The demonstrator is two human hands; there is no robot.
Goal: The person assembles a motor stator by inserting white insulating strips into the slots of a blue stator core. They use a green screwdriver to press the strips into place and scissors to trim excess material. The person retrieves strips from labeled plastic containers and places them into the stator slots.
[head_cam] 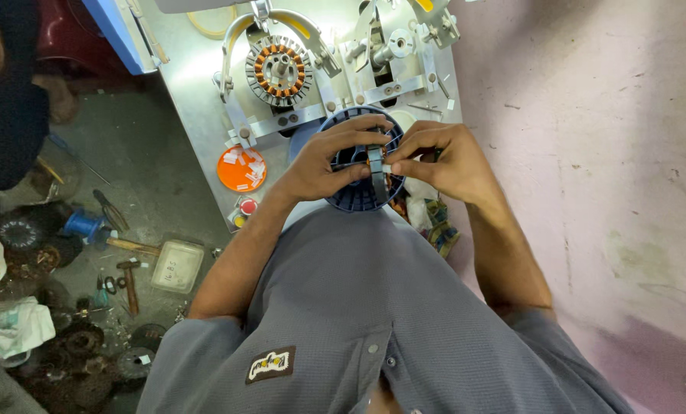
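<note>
Head view, looking straight down on the person's chest & arms. Both hands meet over a blue round plastic frame (358, 195) with spokes, which sits at the near edge of a grey metal worktable (197, 107), just in front of the person's grey shirt (373, 307).

Left hand (324, 162) is curled around the left and top side of the frame; the fingers (362, 126) reach over its upper rim and the thumb presses near the centre, so it is grasping the frame. Right hand (442, 157) comes from the right, fingertips pinched together on a small dark upright part (376, 165) at the middle of the frame. It is clenched on this part; a small white bit shows at the fingertips, I cannot tell what it is.

Behind the frame, further on the table, a motor stator (279, 70) with copper windings is fixed in a metal winding fixture (389, 54) with curved arms. Left of the hands an orange round lid (241, 170) holds small white pieces, and 2 small caps (243, 211), red & yellow, lie just near it.

Right of the frame, by the right wrist, some plastic bags (419, 211) with small parts lie at the table edge.

On the floor at left: a hammer (130, 280), a white square box (178, 266), a blue spool (86, 226), dark round parts (74, 360) and rags (13, 330). Another person's dark clothing (5, 100) is at the top left.
</note>
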